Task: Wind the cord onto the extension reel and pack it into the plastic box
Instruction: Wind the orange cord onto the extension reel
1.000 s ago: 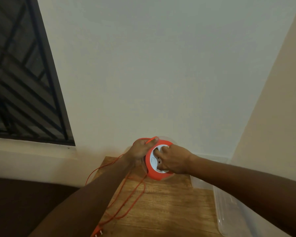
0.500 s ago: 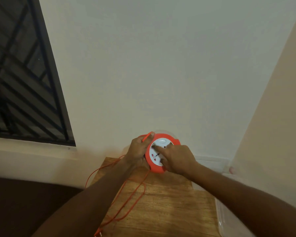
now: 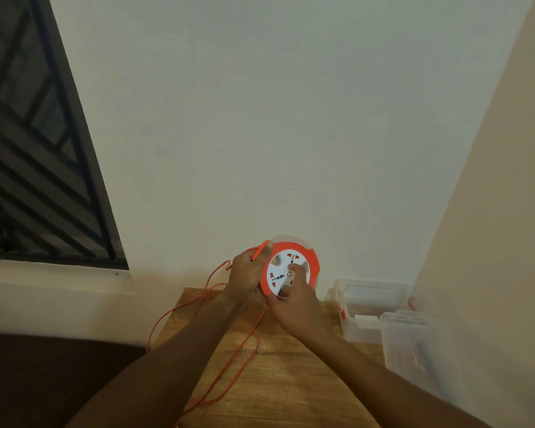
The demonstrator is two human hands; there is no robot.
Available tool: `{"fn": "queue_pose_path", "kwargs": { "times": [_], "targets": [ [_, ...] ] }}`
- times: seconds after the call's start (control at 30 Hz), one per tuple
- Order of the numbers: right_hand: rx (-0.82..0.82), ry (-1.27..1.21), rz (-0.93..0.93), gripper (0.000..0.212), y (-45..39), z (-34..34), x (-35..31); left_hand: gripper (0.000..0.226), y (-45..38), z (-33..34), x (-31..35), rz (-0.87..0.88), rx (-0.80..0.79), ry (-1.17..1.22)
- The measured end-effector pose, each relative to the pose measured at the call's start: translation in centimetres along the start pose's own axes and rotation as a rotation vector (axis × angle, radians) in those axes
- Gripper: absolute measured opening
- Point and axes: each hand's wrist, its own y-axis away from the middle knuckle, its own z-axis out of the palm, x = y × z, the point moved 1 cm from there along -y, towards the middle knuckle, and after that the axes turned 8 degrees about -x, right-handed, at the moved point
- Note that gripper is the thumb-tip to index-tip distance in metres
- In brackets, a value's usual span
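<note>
A wooden table (image 3: 294, 384) with a pale, streaked grain lies directly under the grip and stretches toward the viewer. Behind and above the grip rises a plain white wall (image 3: 260, 118), which fills most of the view. Far to the upper left of the grip is a dark window (image 3: 28, 143) crossed by slanting black bars in a black frame. Below the window, level with the grip and to its left, runs a cream ledge (image 3: 59, 285). A dark brown surface (image 3: 44, 381) lies lower left of the grip, beside the table. A beige side wall (image 3: 507, 242) stands to the right.
</note>
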Motion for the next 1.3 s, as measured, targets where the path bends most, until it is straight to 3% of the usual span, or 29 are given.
{"fn": "queue_pose_path", "kwargs": {
  "times": [0.1, 0.17, 0.3, 0.43, 0.53, 0.73, 0.9, 1.03, 1.2, 1.3],
  "targets": [
    [0.004, 0.738, -0.501, 0.045, 0.8, -2.5, 0.2, 0.041, 0.0, -0.6, 0.6, -0.044, -0.043, 0.091],
    [-0.124, 1.098, -0.72, 0.038, 0.2, -4.5, -0.1, 0.043, 0.0, -0.8, 0.9, -0.079, -0.084, 0.133],
    [-0.352, 1.274, -0.758, 0.044, -1.5, -8.1, -1.7, 0.049, -0.4, -1.2, 1.4, -0.121, -0.181, 0.088],
    [-0.495, 1.531, -0.795, 0.058, -2.0, -8.8, -2.6, 0.043, -0.5, -0.7, 1.5, -0.157, -0.267, 0.071],
    [-0.531, 1.705, -0.793, 0.063, -1.9, -8.5, -3.4, 0.052, -0.5, 0.1, 1.3, -0.15, -0.304, 0.028],
    [-0.562, 1.773, -0.785, 0.062, -1.8, -7.6, -3.5, 0.039, -0.5, -0.2, 1.0, -0.194, -0.277, 0.048],
    [-0.58, 1.799, -0.878, 0.061, -1.9, -7.4, -3.3, 0.045, -0.2, -0.5, 0.8, -0.182, -0.297, -0.017],
    [-0.576, 1.81, -0.924, 0.057, -1.9, -7.2, -3.0, 0.035, -0.1, -0.5, 0.8, -0.166, -0.295, -0.04],
    [-0.566, 1.776, -0.961, 0.072, -2.5, -7.3, -2.3, 0.03, 0.3, -0.4, 1.0, -0.153, -0.311, -0.015],
    [-0.474, 1.705, -0.963, 0.08, -3.1, -7.5, -1.3, 0.04, 0.2, -0.5, 1.0, -0.139, -0.297, 0.016]
  ]
}}
